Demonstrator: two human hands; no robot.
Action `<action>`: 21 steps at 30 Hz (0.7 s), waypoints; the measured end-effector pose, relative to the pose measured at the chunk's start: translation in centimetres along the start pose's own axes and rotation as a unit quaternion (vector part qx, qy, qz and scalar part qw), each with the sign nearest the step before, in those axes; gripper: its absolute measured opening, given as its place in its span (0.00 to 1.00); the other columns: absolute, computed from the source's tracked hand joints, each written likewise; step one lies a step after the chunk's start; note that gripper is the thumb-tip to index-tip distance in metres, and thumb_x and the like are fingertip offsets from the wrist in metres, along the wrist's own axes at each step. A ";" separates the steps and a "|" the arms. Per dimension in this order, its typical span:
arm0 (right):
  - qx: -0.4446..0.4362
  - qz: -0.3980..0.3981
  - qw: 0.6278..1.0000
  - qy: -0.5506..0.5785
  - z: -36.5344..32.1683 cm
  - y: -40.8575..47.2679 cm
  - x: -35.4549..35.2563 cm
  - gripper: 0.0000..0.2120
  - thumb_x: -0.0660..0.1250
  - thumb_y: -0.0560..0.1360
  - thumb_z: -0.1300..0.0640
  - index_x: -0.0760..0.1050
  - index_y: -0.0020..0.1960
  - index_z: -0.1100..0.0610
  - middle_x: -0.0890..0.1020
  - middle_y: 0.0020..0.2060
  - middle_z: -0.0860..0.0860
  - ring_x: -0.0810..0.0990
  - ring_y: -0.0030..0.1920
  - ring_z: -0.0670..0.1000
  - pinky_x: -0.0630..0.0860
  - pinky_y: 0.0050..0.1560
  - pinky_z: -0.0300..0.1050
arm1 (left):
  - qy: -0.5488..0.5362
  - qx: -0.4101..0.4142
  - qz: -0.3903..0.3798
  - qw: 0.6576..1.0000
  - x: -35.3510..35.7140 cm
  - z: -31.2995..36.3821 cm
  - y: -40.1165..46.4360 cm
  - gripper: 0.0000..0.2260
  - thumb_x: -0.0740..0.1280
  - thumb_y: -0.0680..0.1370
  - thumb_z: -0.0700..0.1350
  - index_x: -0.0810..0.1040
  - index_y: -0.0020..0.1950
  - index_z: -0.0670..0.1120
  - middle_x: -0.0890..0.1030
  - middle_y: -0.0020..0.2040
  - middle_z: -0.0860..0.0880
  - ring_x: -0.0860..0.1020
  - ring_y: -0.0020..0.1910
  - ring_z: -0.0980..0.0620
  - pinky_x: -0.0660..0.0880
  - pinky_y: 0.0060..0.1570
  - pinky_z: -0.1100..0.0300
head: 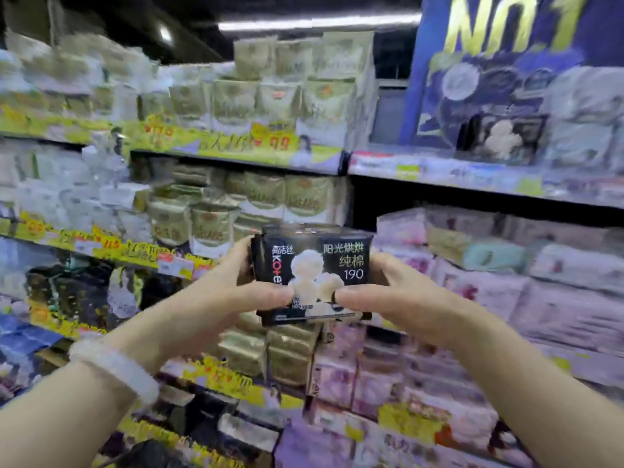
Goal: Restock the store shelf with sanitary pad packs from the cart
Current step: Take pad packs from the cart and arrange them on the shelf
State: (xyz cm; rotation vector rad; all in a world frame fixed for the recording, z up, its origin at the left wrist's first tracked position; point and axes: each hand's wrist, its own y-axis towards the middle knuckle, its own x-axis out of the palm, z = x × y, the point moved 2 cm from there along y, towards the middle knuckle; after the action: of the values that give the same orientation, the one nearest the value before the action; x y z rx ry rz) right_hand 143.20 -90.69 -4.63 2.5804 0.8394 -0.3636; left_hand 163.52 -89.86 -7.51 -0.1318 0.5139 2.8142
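Both hands, left hand point(243, 282) and right hand point(388, 292), grip the black pad pack point(312, 265) between curled fingers; likely light, soft, slippery, best held by its ends.

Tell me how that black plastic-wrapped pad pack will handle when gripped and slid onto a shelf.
The black glossy-wrapped pad pack looks soft: probably squashes slightly, not fragile. Left hand and right hand hold it raised by their fingers, so likely light. The shiny film may be slippery; its boxy shape shouldn't roll.

Store bkgd: signage, lights, price tags.
Blue "NO.1" promo board point(506, 62) up & right of fingers point(358, 294); ceiling strip light point(317, 21) well above; yellow price strips point(216, 143) up-left, print too blurred to read.
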 end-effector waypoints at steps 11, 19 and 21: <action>-0.053 0.090 0.989 -0.105 -9.8 -2.3 -11.0 0.11 0.69 0.63 0.57 0.78 0.46 0.50 0.82 0.35 0.42 0.77 0.36 0.47 0.71 0.37 0.36 | 0.082 0.160 -0.070 0.981 5.9 11.8 10.1 0.38 0.73 0.52 0.56 0.71 0.62 0.54 0.84 0.52 0.57 0.81 0.52 0.61 0.74 0.49 0.68; -0.037 0.085 0.986 -0.136 -12.2 5.9 -18.0 0.07 0.66 0.65 0.60 0.73 0.43 0.58 0.79 0.35 0.47 0.78 0.37 0.45 0.74 0.43 0.37 | 0.069 0.192 -0.110 0.973 3.6 14.1 22.2 0.47 0.77 0.58 0.51 0.60 0.72 0.45 0.80 0.59 0.45 0.80 0.57 0.49 0.71 0.63 0.52; -0.016 0.087 0.982 -0.169 -13.2 7.5 -19.8 0.09 0.68 0.66 0.61 0.73 0.45 0.60 0.80 0.36 0.48 0.78 0.39 0.47 0.75 0.45 0.38 | 0.057 0.191 -0.124 0.972 3.2 15.0 25.1 0.51 0.75 0.59 0.48 0.52 0.75 0.42 0.79 0.58 0.42 0.80 0.55 0.49 0.73 0.59 0.55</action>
State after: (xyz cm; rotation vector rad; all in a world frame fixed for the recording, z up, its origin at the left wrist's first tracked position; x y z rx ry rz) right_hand 133.79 -100.30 16.38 2.4407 0.4924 -0.7032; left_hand 152.71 -106.19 14.42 -0.2584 0.9815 2.4244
